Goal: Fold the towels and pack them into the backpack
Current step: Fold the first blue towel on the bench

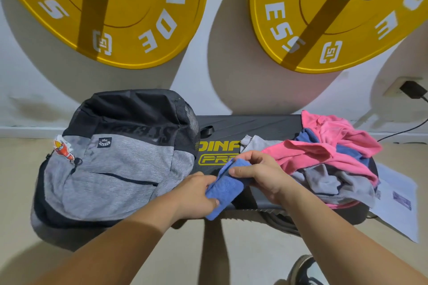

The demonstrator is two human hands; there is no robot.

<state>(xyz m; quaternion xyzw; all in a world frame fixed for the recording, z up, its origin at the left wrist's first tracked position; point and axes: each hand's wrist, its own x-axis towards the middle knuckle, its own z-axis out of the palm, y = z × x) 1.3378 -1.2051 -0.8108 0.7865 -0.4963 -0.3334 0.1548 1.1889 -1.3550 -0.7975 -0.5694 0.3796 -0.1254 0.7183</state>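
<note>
A folded blue towel (225, 188) is held between both hands above the front of a black bench (254, 126). My left hand (196, 194) grips its lower left edge. My right hand (259, 173) pinches its upper right part with thumb on top. A grey and black backpack (115, 162) lies on its back at the left end of the bench, its zips closed as far as I can see. A heap of unfolded towels (328, 157), pink, blue and grey, lies on the right end.
Two yellow weight plates (129, 18) hang on pegs on the white wall behind. A sheet of paper (398, 201) lies on the floor at the right. A black plug and cable (413, 90) sit at the wall socket. A shoe (303, 271) shows at the bottom.
</note>
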